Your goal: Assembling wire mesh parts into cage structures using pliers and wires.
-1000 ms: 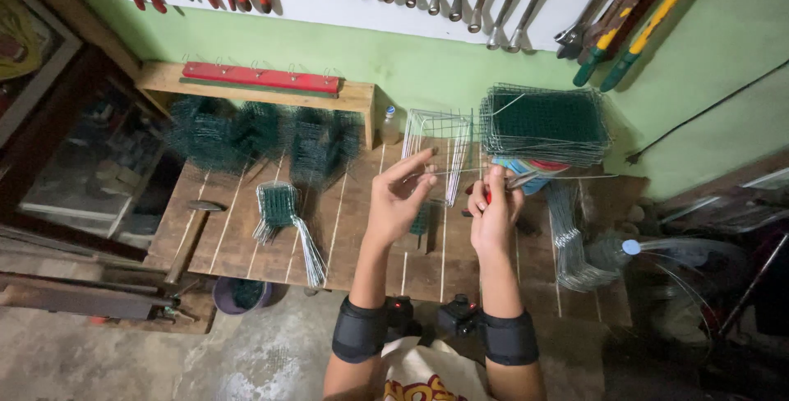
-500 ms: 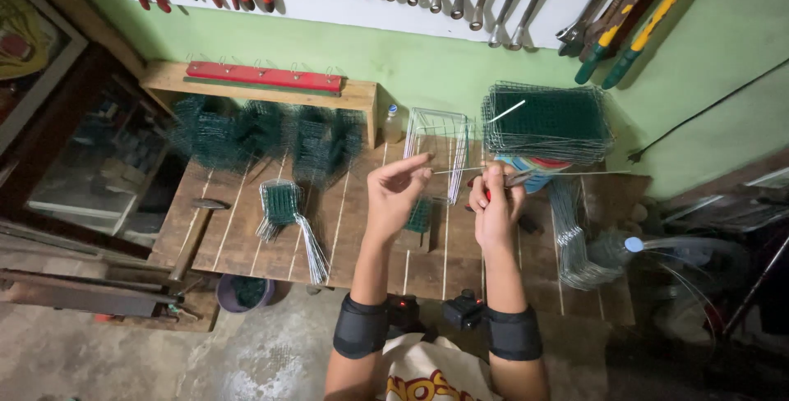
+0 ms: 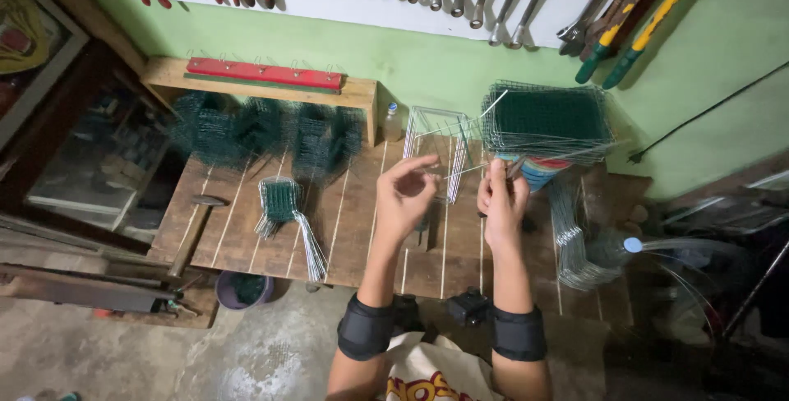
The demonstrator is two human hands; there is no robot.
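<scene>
Two hands over slatted wood tabletop [image 3: 246, 228]. Left hand [image 3: 408, 195] and right hand [image 3: 501, 200] each pinch thin silver wire [image 3: 460, 172] that spans between them, just in front of small wire-mesh cage [image 3: 436, 142]; each grip pressed onto wire. One stack of green mesh panels [image 3: 546, 117] right of cage. Several folded green mesh pieces [image 3: 263, 130] left of cage, count unclear. One hammer [image 3: 193, 232] at tabletop's left edge. One bundle of wire loops [image 3: 575, 237] right of hands, blurred. Two black wrist bands.
</scene>
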